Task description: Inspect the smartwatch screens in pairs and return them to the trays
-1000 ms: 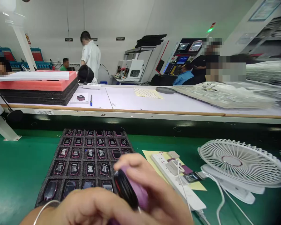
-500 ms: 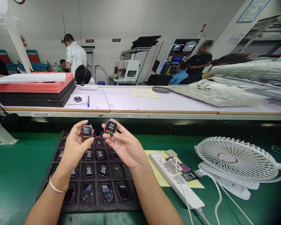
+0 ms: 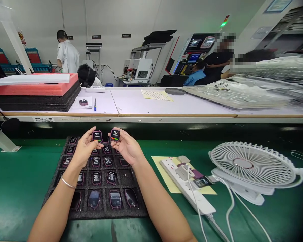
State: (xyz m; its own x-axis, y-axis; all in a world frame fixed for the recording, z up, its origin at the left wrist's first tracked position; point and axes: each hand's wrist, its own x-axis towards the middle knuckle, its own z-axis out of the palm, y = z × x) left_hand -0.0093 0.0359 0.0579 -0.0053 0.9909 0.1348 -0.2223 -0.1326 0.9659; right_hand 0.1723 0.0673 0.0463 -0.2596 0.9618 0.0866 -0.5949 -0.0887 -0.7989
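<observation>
My left hand [image 3: 85, 150] holds a small pink-cased watch body [image 3: 97, 136] with a lit screen, pinched between thumb and fingers. My right hand [image 3: 125, 148] grips a second such watch body [image 3: 114, 135], screen facing me. Both hover above the far half of a black foam tray [image 3: 65, 181] on the green belt. Several more watch bodies sit in the tray's pockets; one pocket at the right middle looks bare. A thin bracelet circles my left wrist.
A white power strip [image 3: 192, 193] with plugs and cables lies on a yellow sheet right of the tray. A white desk fan [image 3: 252, 164] lies further right. Behind is a white bench [image 3: 166, 106] with stacked foam trays [image 3: 37, 95] and a pen; other people work beyond.
A second ago my hands were close under the camera with a watch body; they have since moved out over the tray's far end, one watch body in each, drawing closer together.
</observation>
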